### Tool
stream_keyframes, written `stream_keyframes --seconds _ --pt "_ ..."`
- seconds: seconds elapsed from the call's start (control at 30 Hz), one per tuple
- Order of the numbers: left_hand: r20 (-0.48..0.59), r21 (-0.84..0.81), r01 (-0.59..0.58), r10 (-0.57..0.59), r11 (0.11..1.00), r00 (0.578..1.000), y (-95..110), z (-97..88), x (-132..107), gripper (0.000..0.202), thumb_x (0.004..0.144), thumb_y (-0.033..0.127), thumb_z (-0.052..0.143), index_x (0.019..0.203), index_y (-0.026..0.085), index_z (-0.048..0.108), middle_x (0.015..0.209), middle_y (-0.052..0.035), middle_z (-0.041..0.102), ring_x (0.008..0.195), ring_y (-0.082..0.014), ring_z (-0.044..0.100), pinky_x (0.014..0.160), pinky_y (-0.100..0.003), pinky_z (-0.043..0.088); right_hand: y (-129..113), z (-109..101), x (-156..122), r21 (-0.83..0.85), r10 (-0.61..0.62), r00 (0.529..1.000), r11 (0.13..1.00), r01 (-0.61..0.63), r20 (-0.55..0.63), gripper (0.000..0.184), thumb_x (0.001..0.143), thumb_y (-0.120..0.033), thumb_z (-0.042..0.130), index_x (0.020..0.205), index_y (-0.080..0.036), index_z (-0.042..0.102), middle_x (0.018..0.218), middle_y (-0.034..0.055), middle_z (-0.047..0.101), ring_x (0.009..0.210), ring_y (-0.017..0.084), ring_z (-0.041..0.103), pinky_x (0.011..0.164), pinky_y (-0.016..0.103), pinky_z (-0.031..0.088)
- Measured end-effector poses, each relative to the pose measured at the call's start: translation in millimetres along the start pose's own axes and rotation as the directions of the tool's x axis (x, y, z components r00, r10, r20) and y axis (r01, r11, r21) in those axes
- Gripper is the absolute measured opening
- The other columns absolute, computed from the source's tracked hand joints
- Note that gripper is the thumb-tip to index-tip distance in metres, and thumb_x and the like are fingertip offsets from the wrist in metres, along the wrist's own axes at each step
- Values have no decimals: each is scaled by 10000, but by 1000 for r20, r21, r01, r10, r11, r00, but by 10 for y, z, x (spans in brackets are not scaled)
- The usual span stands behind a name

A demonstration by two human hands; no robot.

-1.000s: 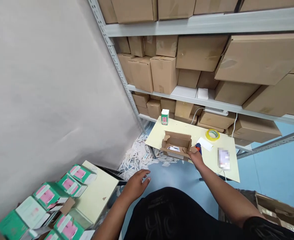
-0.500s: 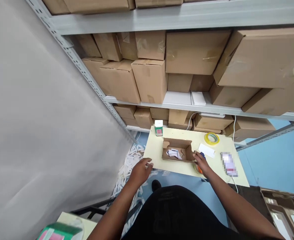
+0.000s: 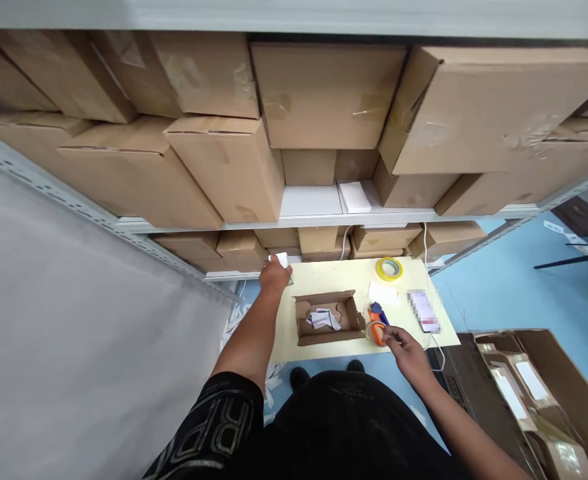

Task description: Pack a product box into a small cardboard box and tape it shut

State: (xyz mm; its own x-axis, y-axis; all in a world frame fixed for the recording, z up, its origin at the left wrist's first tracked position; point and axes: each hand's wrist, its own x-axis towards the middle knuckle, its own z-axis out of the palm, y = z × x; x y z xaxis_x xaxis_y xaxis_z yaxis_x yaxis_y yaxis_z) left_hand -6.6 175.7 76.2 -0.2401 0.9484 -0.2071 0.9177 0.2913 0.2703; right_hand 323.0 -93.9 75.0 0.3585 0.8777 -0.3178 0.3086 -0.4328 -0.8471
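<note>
On a pale yellow table lies an open brown cardboard box with crumpled white paper inside. My left hand reaches to the table's far left corner and closes over a small white and green box. My right hand rests at the table's near right edge, fingers curled against an orange and blue tape dispenser; whether it grips the dispenser is unclear.
A yellow tape roll, a white card and a blurred flat item lie on the table. Metal shelves packed with cardboard boxes rise behind. A large open carton stands at the right. Paper scraps litter the blue floor at the left.
My left hand has gone forward from the table's near edge to the small box at the far corner. The right hand slid back along the dispenser. The view has swung right and closer.
</note>
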Motion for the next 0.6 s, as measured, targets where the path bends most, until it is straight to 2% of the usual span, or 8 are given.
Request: stream_keyframes --seconds 0.07,0.17,0.27,0.37,0.43,0.47,0.53,0.6 --pt "-33 -65 36 -38 997 999 -89 -4 80 503 867 414 652 1251 122 507 1255 -248 627 1109 -341 677 928 -405 505 1 -49 22 4 -6 998 1000 6 59 417 817 -564 642 1028 -221 749 1116 90 776 1087 319 700 935 414 546" --pt "-51 -211 151 -165 966 985 -309 -150 108 426 823 421 680 1126 177 505 1132 -177 673 1048 -311 681 871 -378 512 24 -104 94 -7 -19 990 1000 20 141 363 830 -543 630 941 -222 758 1027 73 784 1015 309 708 904 406 545" --pt "-125 -409 188 -258 893 958 -555 -367 -48 364 815 453 667 1016 236 454 938 -60 656 896 -255 674 795 -351 517 -35 -77 180 2 -52 972 999 53 228 338 830 -534 629 893 -225 752 951 59 773 932 286 705 875 399 545" --pt "-174 -665 67 -241 744 955 -680 -506 -471 353 807 462 642 947 262 388 830 29 561 699 -178 626 675 -304 520 -233 77 242 42 -96 937 995 87 337 353 866 -558 601 895 -233 737 882 48 750 854 258 692 816 381 554" --pt "-143 -799 -23 -154 601 978 -645 -495 -869 346 804 454 623 926 264 361 791 59 501 633 -145 592 626 -281 517 -406 230 265 108 -115 918 991 79 379 411 884 -610 584 996 -239 721 914 51 750 848 252 693 788 373 564" --pt "-108 -840 -35 -105 541 989 -598 -453 -1078 350 794 449 620 918 265 350 780 67 481 618 -137 580 611 -276 515 -488 308 274 145 -122 912 987 69 392 459 885 -641 579 1073 -242 705 972 58 755 875 255 700 787 372 570" --pt "-33 -876 -36 16 481 999 -480 -306 -1462 343 790 437 610 900 263 336 787 66 477 627 -131 571 609 -276 521 -617 435 298 180 -134 907 982 67 398 545 889 -683 567 1207 -250 656 1128 73 746 971 267 708 820 375 574" --pt "33 -870 -17 91 493 995 -376 -111 -1745 297 819 413 575 891 264 328 789 59 489 664 -140 583 635 -286 528 -677 504 331 110 -124 922 990 89 366 543 914 -684 542 1231 -253 640 1209 83 731 1080 282 694 898 381 552"
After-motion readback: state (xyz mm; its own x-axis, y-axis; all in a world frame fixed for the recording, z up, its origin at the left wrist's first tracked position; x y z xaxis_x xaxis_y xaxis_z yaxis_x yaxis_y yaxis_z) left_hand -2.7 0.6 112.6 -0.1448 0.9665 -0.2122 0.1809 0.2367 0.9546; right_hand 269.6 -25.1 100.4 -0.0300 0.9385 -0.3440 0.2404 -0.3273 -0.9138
